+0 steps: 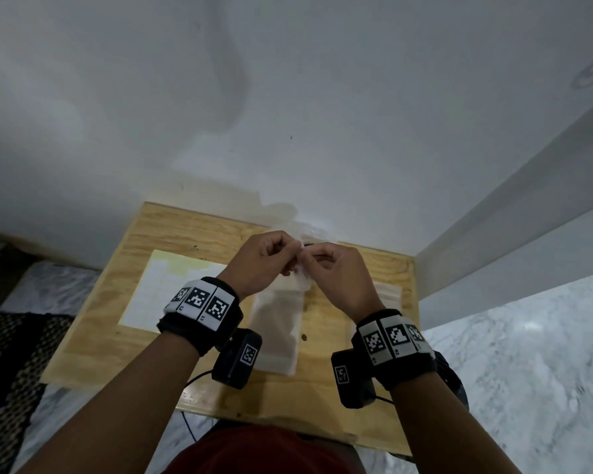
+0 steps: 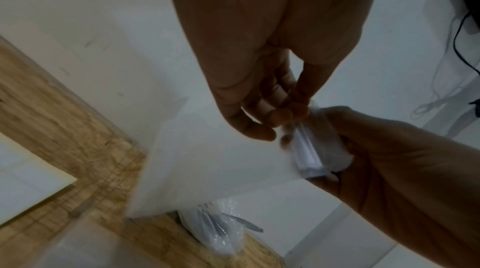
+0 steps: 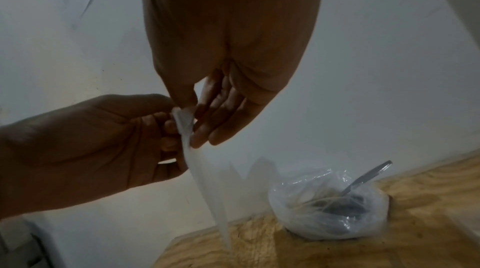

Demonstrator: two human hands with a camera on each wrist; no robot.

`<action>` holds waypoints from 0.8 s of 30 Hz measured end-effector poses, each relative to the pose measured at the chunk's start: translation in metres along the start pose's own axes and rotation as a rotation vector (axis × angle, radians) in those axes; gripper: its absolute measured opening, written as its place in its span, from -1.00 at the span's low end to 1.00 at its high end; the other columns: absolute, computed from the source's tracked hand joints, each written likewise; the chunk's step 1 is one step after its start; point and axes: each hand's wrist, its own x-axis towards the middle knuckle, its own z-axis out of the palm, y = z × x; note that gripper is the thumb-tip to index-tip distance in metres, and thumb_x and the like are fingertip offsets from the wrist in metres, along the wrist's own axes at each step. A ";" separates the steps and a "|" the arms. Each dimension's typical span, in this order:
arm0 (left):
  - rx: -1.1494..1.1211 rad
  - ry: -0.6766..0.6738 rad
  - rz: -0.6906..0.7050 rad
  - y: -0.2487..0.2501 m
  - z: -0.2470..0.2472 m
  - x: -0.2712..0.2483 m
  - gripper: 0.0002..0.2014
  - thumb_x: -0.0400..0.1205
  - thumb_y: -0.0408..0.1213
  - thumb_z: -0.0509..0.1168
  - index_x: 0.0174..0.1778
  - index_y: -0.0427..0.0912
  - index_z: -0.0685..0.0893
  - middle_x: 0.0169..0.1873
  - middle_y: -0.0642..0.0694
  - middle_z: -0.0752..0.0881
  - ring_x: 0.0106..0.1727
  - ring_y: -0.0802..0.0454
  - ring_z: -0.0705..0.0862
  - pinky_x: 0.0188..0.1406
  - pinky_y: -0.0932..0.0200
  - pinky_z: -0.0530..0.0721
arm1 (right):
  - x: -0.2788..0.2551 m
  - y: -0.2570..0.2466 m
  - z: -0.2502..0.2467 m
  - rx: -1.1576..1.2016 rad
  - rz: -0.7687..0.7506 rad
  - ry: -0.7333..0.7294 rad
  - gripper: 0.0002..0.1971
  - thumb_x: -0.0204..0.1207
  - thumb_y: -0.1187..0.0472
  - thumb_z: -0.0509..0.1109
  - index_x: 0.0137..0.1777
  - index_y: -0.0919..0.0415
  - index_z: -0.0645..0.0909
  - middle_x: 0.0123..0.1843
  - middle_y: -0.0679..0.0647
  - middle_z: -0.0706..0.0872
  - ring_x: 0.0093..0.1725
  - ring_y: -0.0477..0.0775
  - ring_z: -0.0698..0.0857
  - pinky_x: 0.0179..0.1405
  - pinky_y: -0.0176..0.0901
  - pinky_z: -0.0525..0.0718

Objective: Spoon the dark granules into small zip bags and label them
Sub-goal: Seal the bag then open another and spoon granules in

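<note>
— Where is the zip bag (image 1: 278, 323)?
— Held up over the middle of the desk (image 1: 172, 234), between both hands. My left hand (image 1: 264, 261) and right hand (image 1: 336, 268) each pinch its mouth, thumb against fingertips. It looks empty. In the head view its long axis runs 12 to 6: mouth at 12 at my fingertips, bottom hanging toward me. Can't tell whether the bottom edge touches the wood, nor whether the zip is parted.

— And the stock?
— The dark granules (image 3: 345, 209) sit in a crumpled clear bag (image 3: 298, 211) at the far edge of the desk, 12 o'clock from my hands and just beyond the fingertips. The spoon (image 3: 369, 176) stands in it, handle tilted up toward 2 o'clock in the right wrist view.

— Which hand goes for it?
— Both are about equally near. The handle leans to my right, so my guess is right hand to the spoon, left holding the mouth.

— Anything else noted?
— The label sheet (image 1: 158, 285) lies flat at 9 o'clock of my hands. A spare bag (image 1: 387, 292) lies at 4 o'clock.
</note>
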 end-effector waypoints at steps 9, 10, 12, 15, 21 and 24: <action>0.194 -0.015 -0.042 -0.007 0.006 0.001 -0.72 0.69 -0.32 0.25 -0.37 -0.24 0.59 -0.49 -0.09 0.68 -0.47 0.11 0.59 -0.33 0.28 0.58 | 0.018 0.013 -0.018 -0.210 0.046 0.189 -0.90 0.58 0.21 0.40 -0.11 0.01 0.56 -0.23 -0.03 0.73 -0.30 -0.08 0.71 -0.38 -0.34 0.63; 0.175 0.004 -0.045 -0.007 0.007 0.001 -0.72 0.69 -0.33 0.25 -0.38 -0.22 0.58 -0.49 -0.09 0.68 -0.48 0.13 0.59 -0.32 0.28 0.58 | 0.017 0.015 -0.017 -0.218 0.022 0.153 -0.85 0.59 0.22 0.39 -0.14 -0.04 0.52 -0.23 -0.01 0.74 -0.30 -0.05 0.72 -0.38 -0.25 0.66; 0.161 0.037 -0.041 -0.005 0.008 0.002 -0.72 0.66 -0.34 0.27 -0.40 -0.22 0.59 -0.50 -0.10 0.68 -0.48 0.13 0.59 -0.32 0.25 0.58 | 0.015 0.018 -0.015 -0.299 -0.067 0.081 -0.77 0.58 0.31 0.35 -0.22 -0.07 0.57 -0.20 0.00 0.78 -0.21 0.01 0.75 -0.20 -0.04 0.74; 0.169 0.038 -0.034 -0.002 0.009 0.001 -0.72 0.64 -0.30 0.29 -0.41 -0.25 0.61 -0.52 -0.12 0.65 -0.47 0.04 0.55 -0.38 0.21 0.53 | 0.013 0.020 -0.005 -0.434 -0.150 -0.068 -0.74 0.57 0.40 0.28 -0.03 0.10 0.77 -0.02 -0.01 0.81 0.00 -0.08 0.71 0.04 -0.11 0.66; 0.202 0.018 -0.044 -0.001 0.002 -0.004 -0.75 0.64 -0.31 0.29 -0.30 -0.41 0.65 -0.53 -0.09 0.59 -0.51 0.13 0.47 -0.46 0.40 0.44 | 0.013 0.013 -0.001 -0.460 0.029 -0.079 -0.56 0.46 -0.01 0.50 0.33 0.05 0.64 0.30 -0.11 0.69 0.26 -0.12 0.64 0.27 -0.19 0.60; 0.216 -0.010 -0.051 0.000 0.000 -0.006 -0.75 0.64 -0.30 0.28 -0.30 -0.38 0.65 -0.52 -0.08 0.58 -0.49 0.12 0.46 -0.45 0.42 0.44 | 0.016 0.009 -0.003 -0.469 0.034 -0.100 -0.53 0.41 -0.02 0.54 0.31 0.06 0.64 0.27 -0.12 0.69 0.23 -0.13 0.64 0.26 -0.20 0.61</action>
